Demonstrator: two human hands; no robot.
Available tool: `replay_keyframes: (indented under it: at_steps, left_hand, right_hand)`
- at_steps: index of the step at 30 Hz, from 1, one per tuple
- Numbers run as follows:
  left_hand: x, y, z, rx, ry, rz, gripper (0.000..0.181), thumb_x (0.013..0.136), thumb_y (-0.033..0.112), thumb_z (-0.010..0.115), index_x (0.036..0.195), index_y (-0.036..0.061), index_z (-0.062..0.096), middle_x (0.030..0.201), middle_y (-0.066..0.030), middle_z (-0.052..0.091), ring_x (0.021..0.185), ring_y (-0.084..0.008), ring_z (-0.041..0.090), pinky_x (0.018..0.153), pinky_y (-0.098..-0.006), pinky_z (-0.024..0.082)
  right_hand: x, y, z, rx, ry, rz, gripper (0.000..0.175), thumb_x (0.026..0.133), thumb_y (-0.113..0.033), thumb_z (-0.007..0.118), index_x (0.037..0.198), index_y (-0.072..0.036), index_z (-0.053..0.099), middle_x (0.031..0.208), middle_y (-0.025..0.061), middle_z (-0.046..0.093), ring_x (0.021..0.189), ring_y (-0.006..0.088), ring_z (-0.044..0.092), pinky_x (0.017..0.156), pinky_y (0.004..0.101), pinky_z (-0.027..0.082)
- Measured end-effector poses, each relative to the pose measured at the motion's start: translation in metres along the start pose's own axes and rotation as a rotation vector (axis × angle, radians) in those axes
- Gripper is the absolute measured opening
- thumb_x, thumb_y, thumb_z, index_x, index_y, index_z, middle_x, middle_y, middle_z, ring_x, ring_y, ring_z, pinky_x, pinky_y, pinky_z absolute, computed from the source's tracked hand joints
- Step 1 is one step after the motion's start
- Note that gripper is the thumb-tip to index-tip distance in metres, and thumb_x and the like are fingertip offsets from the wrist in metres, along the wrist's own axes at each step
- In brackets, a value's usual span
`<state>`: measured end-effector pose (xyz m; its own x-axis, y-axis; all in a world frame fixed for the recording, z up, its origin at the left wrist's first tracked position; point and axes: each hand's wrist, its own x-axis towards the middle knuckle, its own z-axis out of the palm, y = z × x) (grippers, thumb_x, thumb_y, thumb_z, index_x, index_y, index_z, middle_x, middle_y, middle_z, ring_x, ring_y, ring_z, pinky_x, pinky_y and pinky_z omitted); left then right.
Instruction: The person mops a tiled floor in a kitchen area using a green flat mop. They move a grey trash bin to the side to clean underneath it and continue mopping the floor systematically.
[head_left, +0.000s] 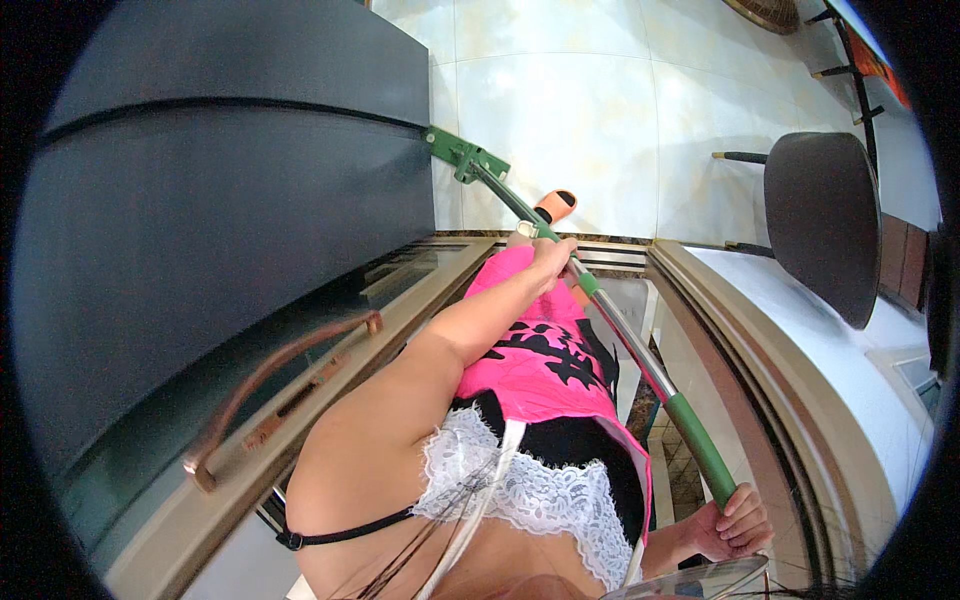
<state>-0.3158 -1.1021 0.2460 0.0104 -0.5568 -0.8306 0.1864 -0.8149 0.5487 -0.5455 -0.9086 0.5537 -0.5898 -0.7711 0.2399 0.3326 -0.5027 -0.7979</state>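
A flat mop runs diagonally across the view, with a steel and green pole (636, 341) and a green head (450, 146). My left hand (553, 259) is wrapped around the pole near its lower green sleeve. At the other end, my right hand (733, 525) grips the green handle (697, 442). The mop head is close beside the edge of a dark grey cabinet (247, 195); whether it touches the cabinet or floor I cannot tell. Below my left hand a white clip (527, 229) sits on the pole.
I stand in a framed glass doorway; its door with a copper-coloured handle (262, 375) is at my left. Pale floor tiles (555, 112) stretch ahead past a threshold (611, 253). A dark chair (821, 225) stands at right. My foot wears an orange slipper (559, 204).
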Motion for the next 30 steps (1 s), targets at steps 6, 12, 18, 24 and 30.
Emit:
replay_keyframes:
  at_steps: [6,12,18,24,30]
  left_hand:
    - [0.023,0.036,0.008,-0.087,0.063,0.134,0.020,0.069,0.010,0.053,0.079,-0.0070,0.047,0.064,-0.0130,0.054,0.044,-0.0206,0.052,0.033,-0.0321,0.040]
    - [0.059,0.121,0.058,0.108,-0.021,0.245,0.038,0.066,0.005,0.054,0.091,-0.0167,0.035,0.066,-0.0144,0.055,0.044,-0.0215,0.053,0.035,-0.0325,0.044]
    - [0.070,0.169,0.093,0.072,-0.061,0.253,0.061,0.065,0.007,0.056,0.104,-0.0169,0.016,0.067,-0.0147,0.054,0.043,-0.0212,0.052,0.034,-0.0319,0.043]
    - [0.000,0.115,0.092,-0.210,-0.211,0.143,0.079,0.069,0.009,0.051,0.118,-0.0125,-0.008,0.078,-0.0208,0.049,0.047,-0.0246,0.054,0.035,-0.0346,0.047]
    - [-0.038,0.061,0.054,-0.235,-0.148,0.004,0.056,0.073,0.014,0.053,0.104,-0.0045,0.011,0.081,-0.0173,0.046,0.054,-0.0226,0.057,0.041,-0.0340,0.052]
  right_hand:
    - [0.000,0.014,0.007,-0.003,0.235,-0.036,0.042,0.087,-0.016,0.036,0.048,-0.016,0.022,0.042,-0.0023,0.020,0.040,0.0085,0.021,0.048,0.0238,0.028]
    - [0.000,0.030,0.058,-0.211,0.390,-0.054,0.042,0.088,-0.015,0.034,0.049,-0.017,0.020,0.045,-0.0018,0.019,0.045,0.0093,0.021,0.057,0.0262,0.028]
    - [0.007,0.045,0.050,-0.182,0.293,-0.041,0.039,0.087,-0.011,0.034,0.052,-0.017,0.018,0.048,-0.0010,0.019,0.048,0.0098,0.022,0.061,0.0271,0.028]
    - [0.046,-0.040,-0.013,-0.033,0.025,-0.066,0.034,0.088,-0.017,0.034,0.056,-0.015,0.023,0.051,-0.0020,0.022,0.047,0.0098,0.025,0.056,0.0260,0.028]
    - [0.067,-0.057,0.011,-0.097,0.028,-0.078,0.044,0.090,-0.029,0.031,0.048,-0.015,0.029,0.040,-0.0003,0.028,0.036,0.0109,0.029,0.042,0.0259,0.030]
